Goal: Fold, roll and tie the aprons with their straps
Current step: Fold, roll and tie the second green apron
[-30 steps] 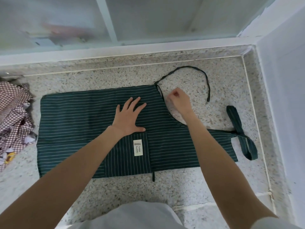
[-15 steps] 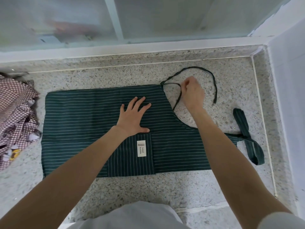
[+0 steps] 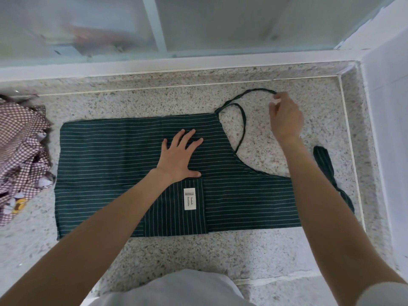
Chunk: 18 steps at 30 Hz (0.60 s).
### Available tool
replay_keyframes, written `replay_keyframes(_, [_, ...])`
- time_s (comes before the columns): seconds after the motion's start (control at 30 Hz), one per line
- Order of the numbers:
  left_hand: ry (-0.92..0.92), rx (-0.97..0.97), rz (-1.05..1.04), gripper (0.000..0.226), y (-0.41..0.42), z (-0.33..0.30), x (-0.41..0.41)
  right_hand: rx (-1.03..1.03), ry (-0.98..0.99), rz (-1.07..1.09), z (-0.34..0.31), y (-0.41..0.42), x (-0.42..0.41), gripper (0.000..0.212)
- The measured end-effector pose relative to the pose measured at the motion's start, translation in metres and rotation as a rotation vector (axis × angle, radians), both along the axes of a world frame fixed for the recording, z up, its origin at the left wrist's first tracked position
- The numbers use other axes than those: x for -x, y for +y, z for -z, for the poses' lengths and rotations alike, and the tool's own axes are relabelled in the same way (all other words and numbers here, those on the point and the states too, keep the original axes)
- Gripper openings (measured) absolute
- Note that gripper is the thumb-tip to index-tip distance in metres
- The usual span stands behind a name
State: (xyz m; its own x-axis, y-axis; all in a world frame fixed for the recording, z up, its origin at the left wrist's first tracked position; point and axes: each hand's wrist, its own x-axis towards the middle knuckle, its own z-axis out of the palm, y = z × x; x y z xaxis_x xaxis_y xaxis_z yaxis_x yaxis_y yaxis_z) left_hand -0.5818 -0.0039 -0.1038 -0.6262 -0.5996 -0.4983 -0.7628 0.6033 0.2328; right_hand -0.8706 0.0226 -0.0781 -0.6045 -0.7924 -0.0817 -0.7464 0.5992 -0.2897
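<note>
Straps need laying out before any rolling, and that looks like the step in hand. The apron (image 3: pixel 136 173), dark green with thin white stripes, lies folded flat on the speckled floor (image 3: pixel 154 257), its white label (image 3: pixel 189 199) facing up near the centre. The left hand (image 3: pixel 180 155) rests on it with straight, spread fingers (image 3: pixel 187 134) that press the cloth down and grip nothing. At about 2 o'clock from that hand, the right hand (image 3: pixel 286 120) pinches the thin strap (image 3: pixel 254 91) between thumb and fingertips, at the far end of the loop that runs out from the apron's top corner. The strap's other run curls back toward 5 o'clock and ends beside the curved edge. A wider strap (image 3: pixel 324 164) lies at 3 o'clock, near the wall.

To do this well, the person should probably keep the flat hand firm so the fold does not slide, and draw the thin strap out straight and untwisted, not tugging hard at the corner seam. A strap left looped could tangle inside the roll. A checked heap of cloth (image 3: pixel 22 155) sits at 9 o'clock, apart from the apron.
</note>
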Motion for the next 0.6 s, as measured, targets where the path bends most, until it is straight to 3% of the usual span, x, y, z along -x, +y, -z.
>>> replay_keyframes(0.2, [0.01,-0.001,-0.005,0.102,0.001,0.0,0.0,-0.389,-0.202,-0.137,0.012,0.031,-0.051,0.057])
replay_keyframes(0.33, [0.004,-0.002,-0.003,0.103,0.0,-0.001,0.0,-0.299,-0.269,-0.09,0.023,0.04,-0.067,0.025])
replay_keyframes(0.5, [0.012,0.0,-0.009,0.102,0.0,-0.001,0.001,-0.025,-0.261,0.092,0.014,0.027,-0.037,0.023])
replay_keyframes(0.6, [0.0,0.007,-0.002,0.102,0.0,-0.001,0.001,0.251,-0.621,0.337,0.006,0.015,-0.013,0.014])
